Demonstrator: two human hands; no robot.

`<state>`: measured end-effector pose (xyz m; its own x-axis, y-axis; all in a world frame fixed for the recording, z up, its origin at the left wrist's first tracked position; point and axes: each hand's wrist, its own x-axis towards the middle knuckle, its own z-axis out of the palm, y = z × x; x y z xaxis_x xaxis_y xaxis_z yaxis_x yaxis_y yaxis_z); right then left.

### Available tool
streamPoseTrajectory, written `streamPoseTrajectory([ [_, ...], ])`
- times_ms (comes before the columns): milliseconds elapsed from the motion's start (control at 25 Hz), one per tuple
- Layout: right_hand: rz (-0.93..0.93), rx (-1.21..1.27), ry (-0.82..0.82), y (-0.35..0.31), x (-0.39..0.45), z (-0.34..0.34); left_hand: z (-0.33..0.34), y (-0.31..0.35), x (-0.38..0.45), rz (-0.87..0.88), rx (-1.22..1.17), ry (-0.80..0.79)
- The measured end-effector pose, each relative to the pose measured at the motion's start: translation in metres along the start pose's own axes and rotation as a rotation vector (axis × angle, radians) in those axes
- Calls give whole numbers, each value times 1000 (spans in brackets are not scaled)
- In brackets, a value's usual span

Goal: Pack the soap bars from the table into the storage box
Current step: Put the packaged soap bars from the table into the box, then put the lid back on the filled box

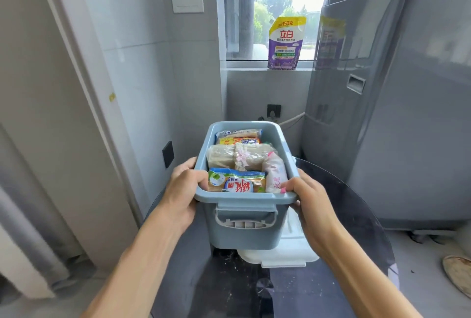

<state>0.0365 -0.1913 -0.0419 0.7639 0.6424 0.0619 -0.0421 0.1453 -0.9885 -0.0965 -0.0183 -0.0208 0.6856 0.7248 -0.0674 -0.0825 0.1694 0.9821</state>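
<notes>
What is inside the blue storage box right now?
The storage box holds wrapped soap bars packed in rows, filling it near the rim. Anything beneath this top layer is covered.

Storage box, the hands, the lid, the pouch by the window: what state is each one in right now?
Storage box: lidless, full of wrapped soap bars, held up above the table.
Left hand: fingers curled over the box's left rim.
Right hand: gripping the box's right rim.
White lid: off, lying on the dark table.
Detergent pouch: upright on the windowsill.

Both hands (pixel 244 190) grip the storage box (pixel 244 226) rim — wrapped soap bars (pixel 235 182) fill it.
</notes>
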Motion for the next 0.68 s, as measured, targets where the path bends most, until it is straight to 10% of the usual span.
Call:
streamPoseTrajectory([
  [240,46,-80,-69,21,-3,17,-30,-4,6,-126,301,8],
  [400,143,-383,189,27,24,-23,4,23,-12,307,877,343],
  [520,350,-997,267,52,34,-55,70,17,-34,461,1203,133],
  [680,434,-969,178,70,37,-49,113,-1,-17,316,1635,87],
])
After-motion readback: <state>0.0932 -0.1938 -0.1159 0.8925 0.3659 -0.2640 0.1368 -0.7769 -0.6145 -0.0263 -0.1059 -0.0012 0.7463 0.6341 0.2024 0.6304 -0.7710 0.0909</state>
